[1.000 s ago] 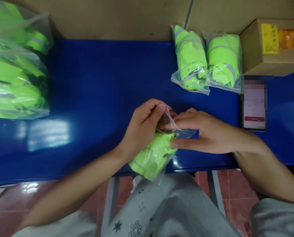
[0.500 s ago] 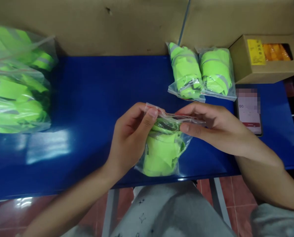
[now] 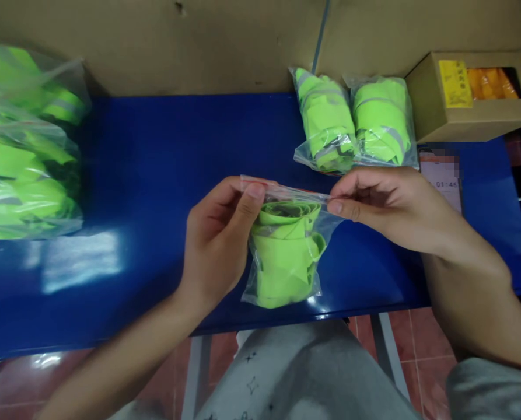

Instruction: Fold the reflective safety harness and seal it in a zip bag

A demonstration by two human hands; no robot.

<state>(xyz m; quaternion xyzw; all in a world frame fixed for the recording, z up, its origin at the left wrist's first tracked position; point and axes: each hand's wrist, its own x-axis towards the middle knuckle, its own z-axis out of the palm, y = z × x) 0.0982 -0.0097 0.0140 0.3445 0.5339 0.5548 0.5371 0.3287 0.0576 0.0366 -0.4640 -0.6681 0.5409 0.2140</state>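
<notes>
A clear zip bag with a rolled neon-green item with grey strips inside is held up over the front of the blue table. My left hand pinches the left end of its red-lined top edge between thumb and fingers. At the right end of that edge, my right hand grips the plastic with thumb and fingertips. The bag's top looks drawn straight between the two hands, and the green roll sits upright below it.
Two bagged green rolls lie at the back right, beside a cardboard box showing orange contents. A phone is partly behind my right hand. More green bags are piled at the left. A brown panel stands behind.
My left hand has shifted slightly left. The fingers of my right hand have closed on the bag's right corner. The bag's top edge is now straighter, and my right hand covers more of the phone.
</notes>
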